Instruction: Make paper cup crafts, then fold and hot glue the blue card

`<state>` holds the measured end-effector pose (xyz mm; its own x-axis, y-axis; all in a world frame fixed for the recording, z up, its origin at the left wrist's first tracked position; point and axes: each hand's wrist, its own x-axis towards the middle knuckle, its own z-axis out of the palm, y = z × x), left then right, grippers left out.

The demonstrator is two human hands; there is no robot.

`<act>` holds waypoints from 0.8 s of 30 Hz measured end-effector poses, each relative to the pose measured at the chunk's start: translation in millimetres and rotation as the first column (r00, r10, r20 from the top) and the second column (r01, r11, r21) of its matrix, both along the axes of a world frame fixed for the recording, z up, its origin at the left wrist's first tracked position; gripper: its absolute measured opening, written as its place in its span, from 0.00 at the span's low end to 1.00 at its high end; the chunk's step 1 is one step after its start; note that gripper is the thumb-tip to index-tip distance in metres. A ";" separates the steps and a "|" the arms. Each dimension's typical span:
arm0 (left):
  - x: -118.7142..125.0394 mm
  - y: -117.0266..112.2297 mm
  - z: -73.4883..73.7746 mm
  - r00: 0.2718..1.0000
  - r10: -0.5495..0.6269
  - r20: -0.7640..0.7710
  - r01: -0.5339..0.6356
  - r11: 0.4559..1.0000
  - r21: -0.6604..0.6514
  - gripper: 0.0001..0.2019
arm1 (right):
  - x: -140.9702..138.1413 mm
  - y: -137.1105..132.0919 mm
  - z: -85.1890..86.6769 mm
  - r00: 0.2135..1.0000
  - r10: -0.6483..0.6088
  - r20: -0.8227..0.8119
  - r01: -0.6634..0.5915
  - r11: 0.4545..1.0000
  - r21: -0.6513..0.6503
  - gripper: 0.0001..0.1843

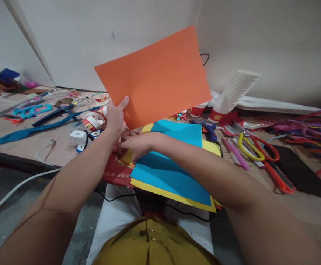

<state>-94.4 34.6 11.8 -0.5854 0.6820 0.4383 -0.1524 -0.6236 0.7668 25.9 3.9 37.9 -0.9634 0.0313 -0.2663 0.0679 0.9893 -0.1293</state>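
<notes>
An orange sheet of paper [160, 77] is raised at a tilt above the table, and my left hand [115, 117] pinches its lower left corner, thumb on the near face. Below it, my right hand [141, 144] rests over the left side of a paper stack, its thumb apart from its bent fingers. Some of those fingertips are hard to make out. A blue sheet [174, 175] lies on top of the stack, with yellow sheets [174, 195] showing under its edge. Beneath my right hand is a red printed surface [117, 171].
Stacked paper cups [233, 92] lean at the back right. Scissors [250, 147], a box cutter [279, 178], markers [237, 154] and a dark flat object [304, 171] lie to the right. A blue glue gun [210, 130] sits behind the stack. A white plug [79, 138] stands left.
</notes>
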 end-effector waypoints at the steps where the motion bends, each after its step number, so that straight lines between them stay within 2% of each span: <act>1: -0.1 0.2 0.0 1.000 -0.005 -0.001 0.005 1.000 0.000 0.17 | -0.5 0.5 -0.5 1.000 0.019 0.005 -0.019 1.000 0.001 0.28; 4: 0.0 0.3 0.3 1.000 -0.023 0.001 0.023 0.999 0.024 0.15 | -1.1 2.1 -1.5 0.997 0.081 -0.003 -0.081 0.996 -0.023 0.27; 10: 1.2 -1.1 1.4 0.999 -0.030 0.017 0.030 0.999 0.024 0.15 | -1.1 0.0 2.6 0.999 0.046 -0.002 -0.046 0.997 -0.056 0.29; 17: 0.1 -1.1 1.3 1.000 0.011 0.001 -0.011 1.000 -0.007 0.17 | -5.6 -5.8 9.4 0.992 0.046 0.118 -0.050 0.998 0.027 0.28; 24: -0.4 0.1 1.1 1.000 0.012 -0.015 -0.012 1.000 -0.005 0.17 | -1.0 -3.3 6.2 0.998 0.060 0.030 -0.060 0.998 -0.003 0.30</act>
<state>-94.7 34.7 12.9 -0.5869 0.6774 0.4435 -0.1339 -0.6215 0.7719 24.9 0.6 44.1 -0.9550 -0.0266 -0.2955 0.0127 0.9914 -0.1303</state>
